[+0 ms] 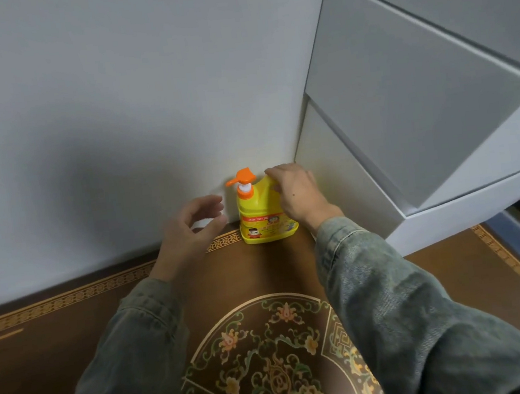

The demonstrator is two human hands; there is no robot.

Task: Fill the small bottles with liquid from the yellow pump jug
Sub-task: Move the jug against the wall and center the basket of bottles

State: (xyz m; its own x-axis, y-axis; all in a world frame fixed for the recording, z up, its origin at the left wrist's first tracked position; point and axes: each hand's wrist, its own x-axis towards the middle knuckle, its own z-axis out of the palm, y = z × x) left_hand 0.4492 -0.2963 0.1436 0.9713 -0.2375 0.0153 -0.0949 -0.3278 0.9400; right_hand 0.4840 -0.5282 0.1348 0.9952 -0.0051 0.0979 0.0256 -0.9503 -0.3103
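Observation:
The yellow pump jug with an orange pump head stands upright at the far edge of the brown patterned table, against the white wall. My right hand grips the jug's handle at its upper right. My left hand hovers just left of the jug with fingers loosely curved, holding nothing. A small white thing shows behind my left fingers; I cannot tell what it is. No small bottle is plainly in view.
A white cabinet with slanted drawer fronts juts over the table's far right. The white wall closes off the back. The table's right edge drops to a floor strip.

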